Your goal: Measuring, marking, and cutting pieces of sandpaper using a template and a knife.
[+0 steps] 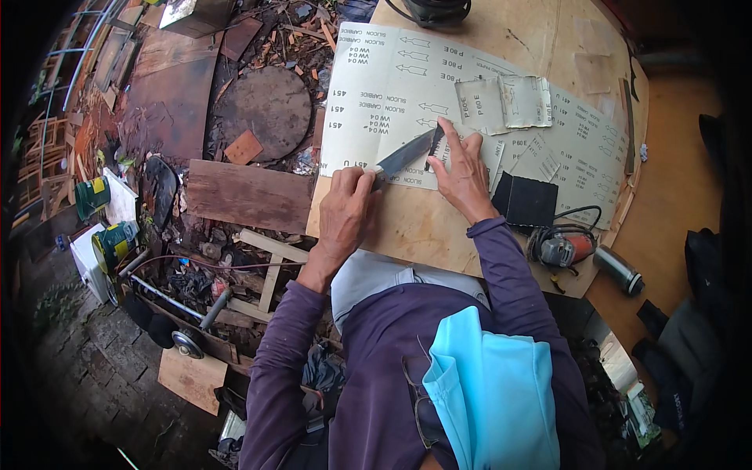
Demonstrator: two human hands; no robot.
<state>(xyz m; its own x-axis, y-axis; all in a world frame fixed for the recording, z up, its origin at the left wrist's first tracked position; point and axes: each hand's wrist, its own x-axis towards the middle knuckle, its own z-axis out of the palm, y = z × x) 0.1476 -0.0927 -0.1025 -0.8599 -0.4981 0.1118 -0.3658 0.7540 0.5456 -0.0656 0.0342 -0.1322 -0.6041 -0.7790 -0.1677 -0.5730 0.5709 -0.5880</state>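
Note:
Over the near left part of a large sheet of sandpaper (368, 86), printed pale backing up, both my hands work close together. My left hand (347, 205) is closed around the near end of a grey knife (407, 155), its blade slanting away to the right. At the blade's far end, my right hand (464, 168) has thumb and index finger on a small dark-edged piece of sandpaper (432, 149), partly hidden by the fingers. Cut sandpaper pieces (526, 102) lie beyond my right hand. Beside my right wrist lies a black, grit-side-up piece of sandpaper (526, 201).
A red and grey corded power tool (558, 246) and a metal bottle (619, 270) rest at the right. A dark object (435, 11) stands at the wooden board's (407, 227) far edge. Scrap wood (249, 194), a round disc (265, 112) and green cans (92, 197) lie leftward.

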